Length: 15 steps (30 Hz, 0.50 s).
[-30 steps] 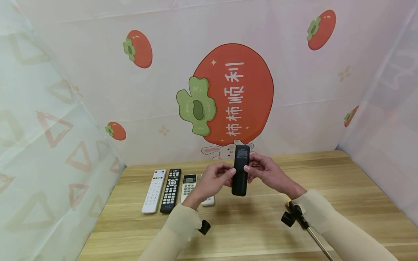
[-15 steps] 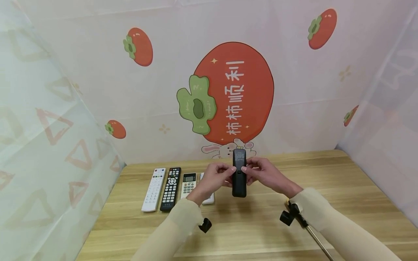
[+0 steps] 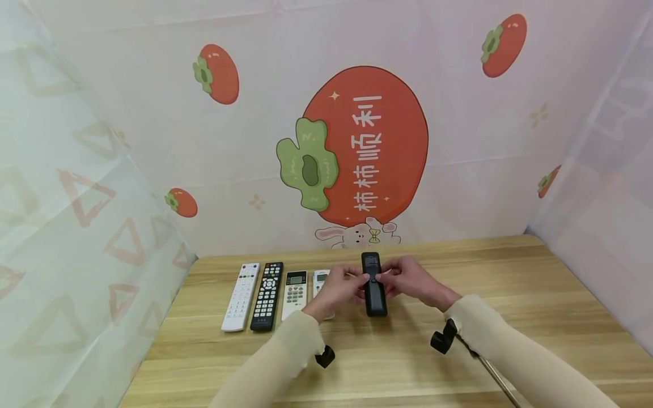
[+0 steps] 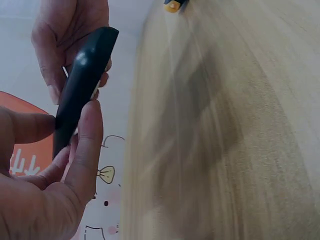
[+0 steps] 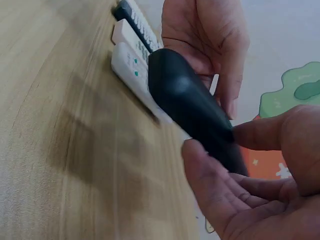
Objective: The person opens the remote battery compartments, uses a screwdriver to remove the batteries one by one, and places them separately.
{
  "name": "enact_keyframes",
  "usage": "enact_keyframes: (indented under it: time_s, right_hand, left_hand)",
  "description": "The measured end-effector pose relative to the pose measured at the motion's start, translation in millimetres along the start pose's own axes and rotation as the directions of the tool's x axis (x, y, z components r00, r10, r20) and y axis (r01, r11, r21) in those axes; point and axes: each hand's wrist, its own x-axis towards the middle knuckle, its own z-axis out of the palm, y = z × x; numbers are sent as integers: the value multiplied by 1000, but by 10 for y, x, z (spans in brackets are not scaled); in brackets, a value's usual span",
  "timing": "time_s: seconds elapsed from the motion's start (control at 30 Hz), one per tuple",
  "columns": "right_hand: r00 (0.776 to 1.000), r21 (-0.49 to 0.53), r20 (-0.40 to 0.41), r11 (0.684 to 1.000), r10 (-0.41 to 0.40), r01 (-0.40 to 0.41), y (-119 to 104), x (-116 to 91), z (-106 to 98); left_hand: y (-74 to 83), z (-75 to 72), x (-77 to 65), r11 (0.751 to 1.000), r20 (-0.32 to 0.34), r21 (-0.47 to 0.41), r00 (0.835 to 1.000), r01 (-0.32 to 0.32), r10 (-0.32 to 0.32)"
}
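A black remote control (image 3: 376, 299) is held above the table, its back with a printed label facing the head camera. My left hand (image 3: 338, 290) pinches its left edge, thumb on the back and fingers beneath. On the opposite edge my right hand (image 3: 414, 281) pinches it in the same manner. In the left wrist view the remote control (image 4: 85, 72) is seen side-on, with a gap and a shadow between it and the wood. The right wrist view shows its rounded black end (image 5: 175, 82); its button face is mostly hidden.
Left of the hands lie a white remote (image 3: 241, 297), a black one with white buttons (image 3: 267, 297), a cream one with a small screen (image 3: 295, 296) and another white one (image 3: 321, 277), partly behind the left hand. A thin metal rod (image 3: 497, 377) shows below the right forearm.
Both hands have come down toward the table with the black remote control, which now leans back flatter. The hands keep their pinch on it. The other remotes have not moved.
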Motion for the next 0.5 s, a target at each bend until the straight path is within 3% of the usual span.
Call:
enact_keyframes:
  time_s: [0.17,0.4,0.5]
  right_hand:
    - [999,-100,21,994,40,-37,95,17,71]
    - [994,-168,-15,980,106,-107,240,44,178]
    - [991,-193,-28,972,132,-135,262,58,220]
  left_hand:
    - [-114,66,2,995,-24,92,999,35,-33]
    - [-205,138,-20,983,-2,128,991,131,-132]
    - [-213,153,-27,976,6,178,991,128,-131]
